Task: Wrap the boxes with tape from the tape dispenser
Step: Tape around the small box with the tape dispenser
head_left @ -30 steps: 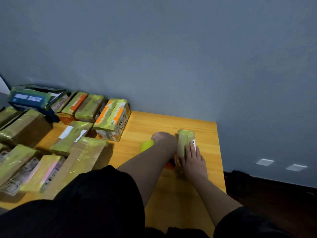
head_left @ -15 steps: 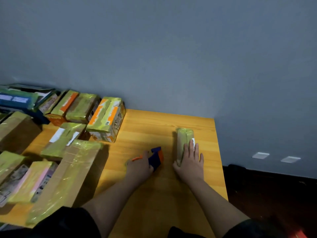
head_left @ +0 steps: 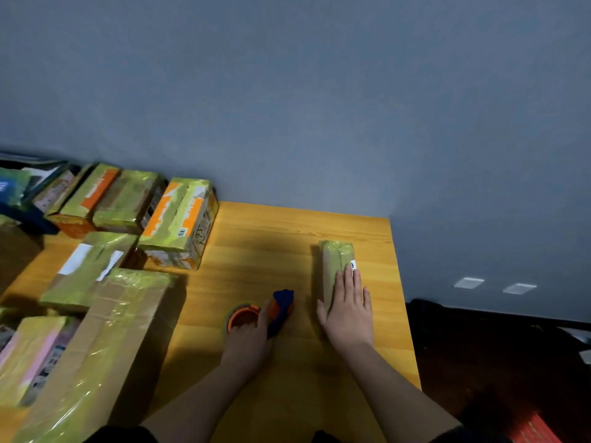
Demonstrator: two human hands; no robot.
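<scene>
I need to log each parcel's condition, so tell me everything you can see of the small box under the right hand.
The small box is narrow and oblong, brown like cardboard and wrapped in glossy yellow-green tape, with a small white label on its right side. It lies flat on the wooden table near the right edge, long axis pointing away from the person, apart from the other boxes. The right hand rests flat on its near end, fingers straight. The tape dispenser sits to its left, not touching it.

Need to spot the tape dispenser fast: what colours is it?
Orange and dark blue: the tape dispenser in the left hand, clearest in the head view.
</scene>
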